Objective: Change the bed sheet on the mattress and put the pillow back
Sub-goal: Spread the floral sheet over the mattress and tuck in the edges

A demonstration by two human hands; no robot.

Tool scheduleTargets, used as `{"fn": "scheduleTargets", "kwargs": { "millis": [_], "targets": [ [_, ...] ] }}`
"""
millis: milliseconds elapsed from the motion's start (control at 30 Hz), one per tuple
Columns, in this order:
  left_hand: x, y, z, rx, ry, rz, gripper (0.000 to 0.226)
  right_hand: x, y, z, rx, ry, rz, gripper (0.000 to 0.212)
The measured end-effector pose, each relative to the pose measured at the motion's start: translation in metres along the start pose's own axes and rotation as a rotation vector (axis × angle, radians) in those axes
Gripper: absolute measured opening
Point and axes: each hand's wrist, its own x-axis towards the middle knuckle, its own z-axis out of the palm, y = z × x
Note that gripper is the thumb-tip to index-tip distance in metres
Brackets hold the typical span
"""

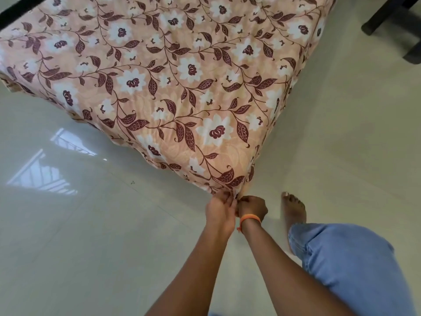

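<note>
Both hands meet at the near corner of the mattress (248, 179), which lies on the pale tiled floor (68, 247). The left hand (219, 212) pinches the gathered edge of the floral bed sheet (173, 87); the right hand (251, 207), orange wristband (250, 218) on, clenches the same bunch just beside it. The sheet covers the whole top.

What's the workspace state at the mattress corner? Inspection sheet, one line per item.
Surface: glossy pale tiled floor with window reflections.
Job's things: floral bed sheet spread over the mattress, lying smooth on top; pillow not seen.
Clutter: nothing seen.
Grippers: left hand and right hand both grip sheet fabric at the near corner; orange wristband on the right wrist.
Cables: nothing seen.
Surroundings: dark furniture legs top right; person's bare foot and jeans leg beside the corner.
</note>
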Motion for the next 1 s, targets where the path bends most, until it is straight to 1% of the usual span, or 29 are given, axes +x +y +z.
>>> {"fn": "scheduleTargets", "kwargs": {
  "millis": [67,133,167,233,300,367,400,433,467,500,567,633,667,700,733,833,900,1000],
  "targets": [
    [0.008,0.009,0.011,-0.162,-0.009,-0.052,0.025,-0.005,-0.007,-0.002,-0.056,0.113,-0.137,0.016],
    [0.014,0.017,0.015,-0.220,0.011,-0.071,0.033,-0.008,-0.011,-0.002,-0.050,0.175,-0.269,0.013],
    [0.017,0.018,0.016,-0.254,0.017,-0.083,0.037,-0.009,-0.012,-0.001,-0.057,0.177,-0.308,0.012],
    [0.019,0.020,0.015,-0.283,0.029,-0.112,0.046,-0.007,-0.013,-0.001,-0.056,0.129,-0.314,0.012],
    [0.019,0.022,0.015,-0.251,0.049,-0.139,0.054,-0.001,-0.017,-0.001,0.073,0.024,-0.184,0.017],
    [0.024,0.022,0.012,-0.213,0.080,-0.156,0.061,0.004,-0.026,-0.004,0.456,-0.114,0.063,0.021],
    [0.026,0.023,0.010,-0.184,0.095,-0.154,0.061,0.004,-0.030,-0.005,0.668,-0.213,0.180,0.021],
    [0.027,0.025,0.009,-0.161,0.105,-0.150,0.059,0.003,-0.032,-0.006,0.849,-0.302,0.252,0.017],
    [0.027,0.026,0.008,-0.169,0.107,-0.146,0.055,0.004,-0.033,-0.007,0.965,-0.386,0.281,0.012],
    [0.026,0.026,0.008,-0.171,0.113,-0.138,0.051,0.004,-0.033,-0.008,1.036,-0.465,0.298,0.017],
    [0.024,0.025,0.010,-0.143,0.113,-0.132,0.043,0.006,-0.030,-0.007,1.081,-0.628,0.318,0.047],
    [0.023,0.022,0.011,-0.101,0.127,-0.152,0.044,0.009,-0.030,-0.004,1.063,-0.729,0.324,0.069],
    [0.023,0.021,0.010,-0.088,0.119,-0.162,0.042,0.011,-0.031,-0.003,1.051,-0.752,0.335,0.077],
    [0.025,0.022,0.010,-0.078,0.100,-0.163,0.040,0.011,-0.033,-0.003,1.058,-0.759,0.353,0.082],
    [0.024,0.024,0.009,-0.069,0.090,-0.153,0.042,0.013,-0.035,-0.003,1.100,-0.751,0.366,0.083],
    [0.027,0.033,0.005,-0.062,0.073,-0.168,0.054,0.014,-0.036,-0.001,1.208,-0.675,0.343,0.070],
    [0.026,0.037,0.006,-0.097,0.081,-0.168,0.057,0.009,-0.036,0.000,1.190,-0.619,0.299,0.063],
    [0.023,0.036,0.010,-0.183,0.063,-0.195,0.060,0.009,-0.033,0.002,1.122,-0.523,0.241,0.044]
  ]
}}
